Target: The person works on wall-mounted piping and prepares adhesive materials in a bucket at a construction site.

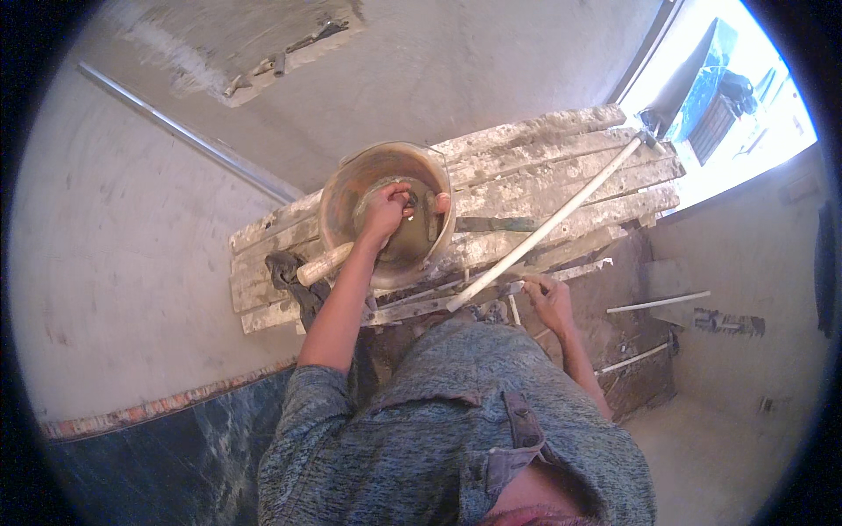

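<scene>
L hand [386, 209]: inside the bucket [346, 188], fingers closed round a dark tool handle; the tool itself can't be identified.
Bucket: round, rust-brown, stands on the plank platform [561, 140], near its L half; grey wet mix in the bottom.
R hand [545, 294]: well apart from L, at the platform's near edge, fingers resting on a plank; grip can't be told.
Long pole [561, 210]: pale, lies diagonally across the planks, lower end just beside R hand.
Wooden handle [323, 265]: pokes out under the L forearm, beside the bucket.
Cloth [289, 273]: dark, draped over the platform edge.
Walls: bare grey plaster.
</scene>
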{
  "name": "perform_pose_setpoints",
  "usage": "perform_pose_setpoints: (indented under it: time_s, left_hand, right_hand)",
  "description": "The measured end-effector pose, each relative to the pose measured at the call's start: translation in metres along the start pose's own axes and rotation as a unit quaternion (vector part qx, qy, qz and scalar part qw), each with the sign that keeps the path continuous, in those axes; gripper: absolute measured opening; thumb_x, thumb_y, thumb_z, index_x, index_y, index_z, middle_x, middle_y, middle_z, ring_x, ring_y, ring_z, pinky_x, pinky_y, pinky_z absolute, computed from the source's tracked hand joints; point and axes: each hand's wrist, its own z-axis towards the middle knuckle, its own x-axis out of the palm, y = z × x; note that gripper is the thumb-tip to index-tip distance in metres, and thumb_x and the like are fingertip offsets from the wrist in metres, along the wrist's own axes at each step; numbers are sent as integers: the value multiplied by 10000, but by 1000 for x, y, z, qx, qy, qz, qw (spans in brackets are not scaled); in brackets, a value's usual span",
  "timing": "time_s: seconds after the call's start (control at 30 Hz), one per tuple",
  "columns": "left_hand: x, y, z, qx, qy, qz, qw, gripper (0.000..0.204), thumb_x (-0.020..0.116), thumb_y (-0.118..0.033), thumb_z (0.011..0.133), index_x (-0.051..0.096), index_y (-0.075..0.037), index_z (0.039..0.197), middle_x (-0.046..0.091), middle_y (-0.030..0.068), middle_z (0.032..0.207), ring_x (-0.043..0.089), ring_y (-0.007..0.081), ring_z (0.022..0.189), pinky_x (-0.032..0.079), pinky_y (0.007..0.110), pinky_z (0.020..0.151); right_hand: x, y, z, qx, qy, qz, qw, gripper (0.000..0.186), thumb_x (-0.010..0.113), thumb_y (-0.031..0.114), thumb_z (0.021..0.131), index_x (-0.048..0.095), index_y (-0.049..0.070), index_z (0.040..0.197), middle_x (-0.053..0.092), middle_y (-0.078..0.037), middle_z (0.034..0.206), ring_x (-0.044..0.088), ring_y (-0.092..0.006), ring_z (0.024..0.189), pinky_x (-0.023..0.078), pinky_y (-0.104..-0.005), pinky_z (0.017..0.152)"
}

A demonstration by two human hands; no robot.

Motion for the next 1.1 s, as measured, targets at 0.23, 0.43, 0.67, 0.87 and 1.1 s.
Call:
perform_pose_setpoints:
  time_s: [0.23, 0.43, 0.67, 0.87, 1.1]
  left_hand:
    - [6, -29, -19, 53, -30, 143, 988, 240, 592, -124, 902, 650, -37, 1117, 670, 53, 894, 620, 125, 780, 502, 286, 717]
    - [-10, -10, 0, 254, -88, 258, 928, 240, 640, -157, 858, 663, -31, 1061, 692, 138, 951, 656, 264, 846, 500, 339, 810]
    - [4, -69, -29, 351, -136, 379, 845, 250, 626, -205, 889, 655, -13, 1047, 653, 136, 1049, 619, 254, 931, 488, 352, 807]
    - [57, -121, -80, 427, -163, 386, 801, 253, 643, -190, 895, 642, 10, 1050, 646, 121, 993, 597, 229, 814, 488, 334, 734]
    - [148, -117, -161, 437, 38, 370, 819, 248, 632, -233, 902, 651, -11, 1012, 617, 109, 893, 566, 200, 771, 463, 335, 717]
  right_hand:
    - [-4, 12, 1, -39, -25, -20, 999, 215, 625, 154, 886, 700, 13, 1030, 685, -58, 789, 587, -94, 661, 485, -266, 610]
    - [-12, 44, -4, -28, -59, -12, 998, 237, 635, 222, 861, 698, 43, 1004, 695, -168, 927, 684, -285, 842, 522, -352, 773]
    - [-10, 40, -11, -43, -115, 48, 991, 249, 579, 246, 882, 680, 92, 1051, 679, -159, 955, 654, -338, 897, 514, -407, 799]
    - [-13, 63, -13, -92, -166, 29, 981, 305, 520, 250, 900, 640, 76, 1120, 640, -176, 1077, 620, -355, 978, 485, -442, 879]
    - [-38, 103, -50, -175, -211, 17, 962, 483, 637, 199, 802, 537, 60, 1254, 580, -203, 1020, 582, -371, 1010, 474, -449, 872]
